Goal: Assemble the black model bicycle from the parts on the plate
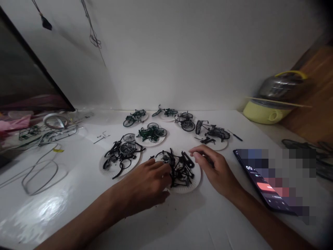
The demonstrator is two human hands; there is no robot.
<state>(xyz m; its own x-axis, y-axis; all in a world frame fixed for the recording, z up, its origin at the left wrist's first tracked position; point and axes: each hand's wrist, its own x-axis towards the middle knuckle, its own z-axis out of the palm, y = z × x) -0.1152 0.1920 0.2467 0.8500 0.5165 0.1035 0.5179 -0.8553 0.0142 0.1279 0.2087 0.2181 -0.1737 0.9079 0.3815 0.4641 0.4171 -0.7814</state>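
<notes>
Black miniature-bicycle parts lie heaped on the front paper plate (198,177). My left hand (153,177) reaches over the plate's left side, fingers curled inward among the parts; whatever they hold is hidden. At the right rim is my right hand (214,168), thumb and forefinger close together beside a long flat black piece (187,159). I cannot make out whether anything sits between those fingertips. To the left, a second plate (104,175) carries black wheels (127,148), fenders and frame parts. Dark green bicycle parts (151,133) rest on a plate behind.
Nearly whole miniature bicycles (187,123) stand along the back near the wall. A small screwdriver (235,135) and a phone (260,184) lie at right, with a yellow pot (267,111) beyond. At left are a looped cable (39,163), a tape roll (55,121) and tiny metal pieces (102,138).
</notes>
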